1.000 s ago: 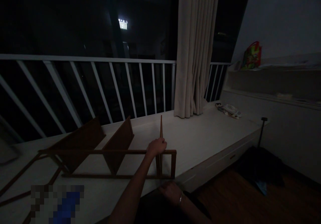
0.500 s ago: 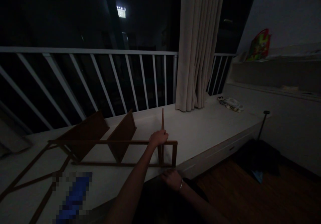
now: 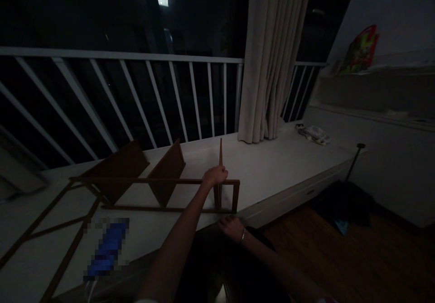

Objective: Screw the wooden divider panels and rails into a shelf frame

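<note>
Left hand [image 3: 215,175] clamped on the rack [image 3: 166,176], which lies on its side along the white ledge [image 3: 265,171]!
And the grip is right where an edge-on board [image 3: 221,153] meets the upper rail, near the rack's right end; the hands are apart, the right hand [image 3: 232,228] curled at the ledge's front edge just below the frame, and whether it holds anything, I cannot tell. A blurred blue thing [image 3: 109,246] sits near side, left; behind runs the railing [image 3: 136,56], the curtain [image 3: 268,67] hangs right of it, and a cloth [image 3: 314,134] lies farther along.
</note>
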